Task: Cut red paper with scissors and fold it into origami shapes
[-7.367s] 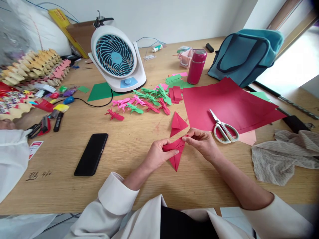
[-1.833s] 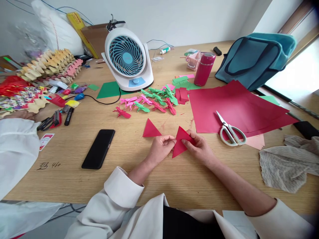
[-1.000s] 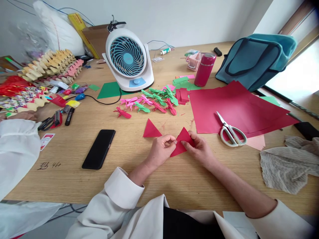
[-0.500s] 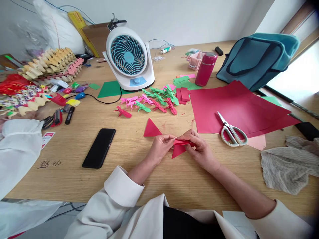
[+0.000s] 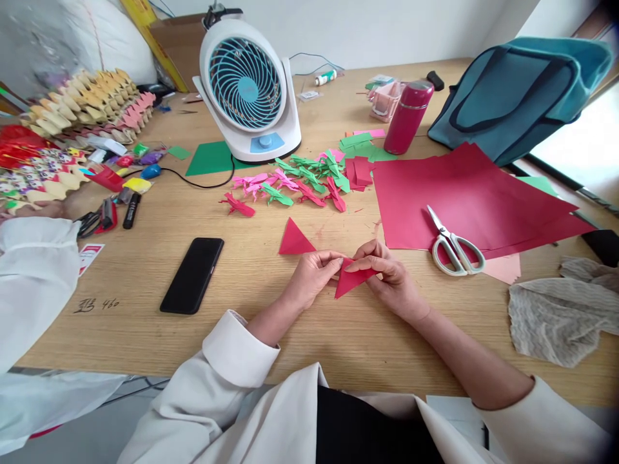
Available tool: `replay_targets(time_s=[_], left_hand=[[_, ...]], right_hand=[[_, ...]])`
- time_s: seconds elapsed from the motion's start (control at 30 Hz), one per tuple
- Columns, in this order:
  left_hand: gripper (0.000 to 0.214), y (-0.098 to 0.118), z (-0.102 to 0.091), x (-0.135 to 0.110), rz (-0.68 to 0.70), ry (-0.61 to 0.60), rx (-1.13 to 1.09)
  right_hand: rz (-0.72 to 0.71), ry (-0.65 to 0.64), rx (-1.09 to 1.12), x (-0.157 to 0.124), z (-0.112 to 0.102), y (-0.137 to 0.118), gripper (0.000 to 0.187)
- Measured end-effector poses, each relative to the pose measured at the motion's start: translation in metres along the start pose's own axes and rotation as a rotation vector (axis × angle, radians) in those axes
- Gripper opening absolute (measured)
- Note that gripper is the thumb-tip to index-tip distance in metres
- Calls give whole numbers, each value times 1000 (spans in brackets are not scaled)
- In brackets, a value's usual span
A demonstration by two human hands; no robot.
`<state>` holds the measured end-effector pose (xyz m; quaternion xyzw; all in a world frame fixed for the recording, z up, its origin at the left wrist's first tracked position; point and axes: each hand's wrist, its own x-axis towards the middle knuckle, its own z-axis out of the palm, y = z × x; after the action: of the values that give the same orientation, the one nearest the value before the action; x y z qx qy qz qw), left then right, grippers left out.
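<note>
Between my two hands is a folded piece of red paper (image 5: 352,280), with a pointed corner hanging toward me. My left hand (image 5: 313,276) pinches its left edge between thumb and fingers. On the other side, my right hand (image 5: 393,283) is closed on the paper's right part, its index finger lying along the upper edge. A red paper triangle (image 5: 294,238) lies on the table just beyond my left hand. Farther back are several small folded paper figures (image 5: 309,174) in green, pink and red.
White-handled scissors (image 5: 455,248) rest on large red paper sheets (image 5: 464,193) at the right. A black phone (image 5: 192,276) lies left of my hands. Behind stand a fan (image 5: 249,90), a red flask (image 5: 409,117) and a blue bag (image 5: 517,96). Another person's white sleeve (image 5: 36,277) is at far left.
The red paper's upper folded layers, seen edge-on before, now show as one flat triangular face. My right index finger has stretched across it. The whole view has tilted slightly downward.
</note>
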<state>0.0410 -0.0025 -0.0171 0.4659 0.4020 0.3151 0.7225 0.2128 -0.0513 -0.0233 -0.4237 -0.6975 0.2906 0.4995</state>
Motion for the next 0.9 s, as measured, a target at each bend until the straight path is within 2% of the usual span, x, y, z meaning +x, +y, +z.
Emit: replay_targets(time_s=[0.2, 0.73, 0.9], left_hand=[[30, 0, 0, -1, -48, 2, -41], [37, 4, -6, -2, -74, -187, -103], [37, 4, -6, -1, -79, -182, -72]], right_hand=[[-39, -35, -45, 0, -2, 1, 36], [-101, -29, -101, 0, -8, 9, 38], [-96, -14, -119, 0, -8, 10, 38]])
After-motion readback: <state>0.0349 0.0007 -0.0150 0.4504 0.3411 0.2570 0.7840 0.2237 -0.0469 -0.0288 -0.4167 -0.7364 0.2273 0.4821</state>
